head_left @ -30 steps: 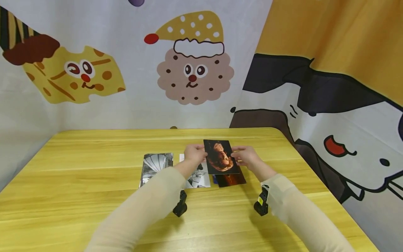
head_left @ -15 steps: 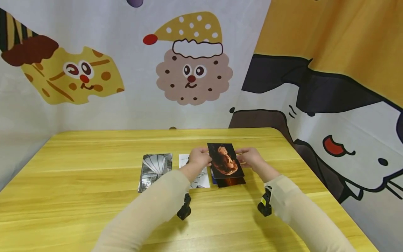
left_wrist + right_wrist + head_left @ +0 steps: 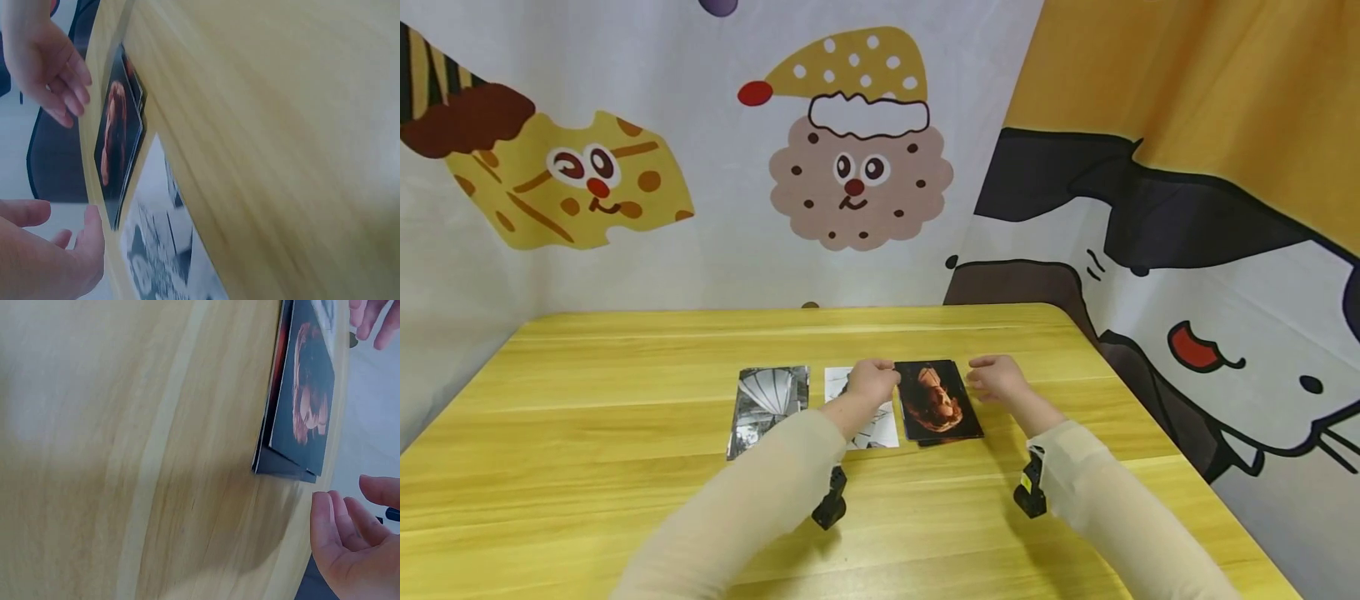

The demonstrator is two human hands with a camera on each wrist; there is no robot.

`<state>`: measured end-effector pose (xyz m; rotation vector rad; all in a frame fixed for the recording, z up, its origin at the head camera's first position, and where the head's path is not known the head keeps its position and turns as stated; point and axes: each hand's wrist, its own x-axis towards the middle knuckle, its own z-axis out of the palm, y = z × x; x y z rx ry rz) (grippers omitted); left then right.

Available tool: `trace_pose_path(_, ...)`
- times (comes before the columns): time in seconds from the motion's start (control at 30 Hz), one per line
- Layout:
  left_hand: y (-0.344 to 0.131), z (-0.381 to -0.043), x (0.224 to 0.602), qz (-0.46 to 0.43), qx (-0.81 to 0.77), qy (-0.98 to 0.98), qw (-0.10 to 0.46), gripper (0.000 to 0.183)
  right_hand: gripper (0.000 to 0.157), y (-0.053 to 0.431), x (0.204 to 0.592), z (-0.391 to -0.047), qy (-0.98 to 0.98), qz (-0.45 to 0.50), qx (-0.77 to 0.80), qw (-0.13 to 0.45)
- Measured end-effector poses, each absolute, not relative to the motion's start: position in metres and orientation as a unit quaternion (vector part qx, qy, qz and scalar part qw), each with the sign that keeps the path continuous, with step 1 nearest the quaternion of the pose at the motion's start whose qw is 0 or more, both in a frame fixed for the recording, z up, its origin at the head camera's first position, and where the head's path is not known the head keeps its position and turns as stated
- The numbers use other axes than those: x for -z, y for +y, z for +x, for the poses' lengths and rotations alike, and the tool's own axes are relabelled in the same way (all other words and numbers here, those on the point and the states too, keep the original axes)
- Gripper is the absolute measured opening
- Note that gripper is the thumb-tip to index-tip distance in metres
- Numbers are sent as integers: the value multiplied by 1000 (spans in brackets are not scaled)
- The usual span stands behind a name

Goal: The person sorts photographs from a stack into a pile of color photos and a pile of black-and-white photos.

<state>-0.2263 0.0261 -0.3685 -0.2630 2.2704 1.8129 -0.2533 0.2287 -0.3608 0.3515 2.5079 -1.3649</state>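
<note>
A dark portrait photo print (image 3: 934, 402), orange-lit and upside down to me, lies on top of a small stack of prints. Lower prints peek out at the stack's near edge, and the right wrist view shows the stack's layered edge (image 3: 265, 434). My left hand (image 3: 872, 383) is at the stack's left side, its thumb and fingers (image 3: 94, 231) apart with nothing between them. On the other side, my right hand (image 3: 998, 380) is held just off the stack, fingers (image 3: 322, 515) loosely bent and holding nothing. A black-and-white print (image 3: 877, 429) lies partly hidden under my left hand and wrist.
Another black-and-white print (image 3: 769, 402), showing a fan-like shape, lies farther left on the wooden table (image 3: 587, 433). A cartoon-patterned curtain (image 3: 715, 267) hangs behind the table's far edge. A black camera is strapped at each wrist.
The portrait print, held up between both hands earlier, came down onto the stack and covers most of the print beneath. Both hands let go of it.
</note>
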Motion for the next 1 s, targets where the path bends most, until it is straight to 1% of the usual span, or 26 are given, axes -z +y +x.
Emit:
trace_pose_path(0.33, -14, -231, 360, -117, -606, 782, 91, 40, 44, 210, 358, -255, 856, 102, 486, 142)
trace_pose_path(0.5, -32, -231, 360, -122, -616, 773, 90, 42, 44, 196, 359, -257, 845, 95, 502, 155)
trace_pose_path(0.63, -43, -229, 362, -120, -607, 779, 100, 44, 43, 183, 361, -259, 846, 87, 501, 162)
trace_pose_path(0.77, -50, -227, 367, -130, -607, 776, 114, 47, 42, 169, 365, -258, 839, 75, 508, 181)
trace_pose_path(1.0, -58, -226, 373, -162, -585, 785, 123, 48, 48, 149, 370, -257, 806, 61, 542, 230)
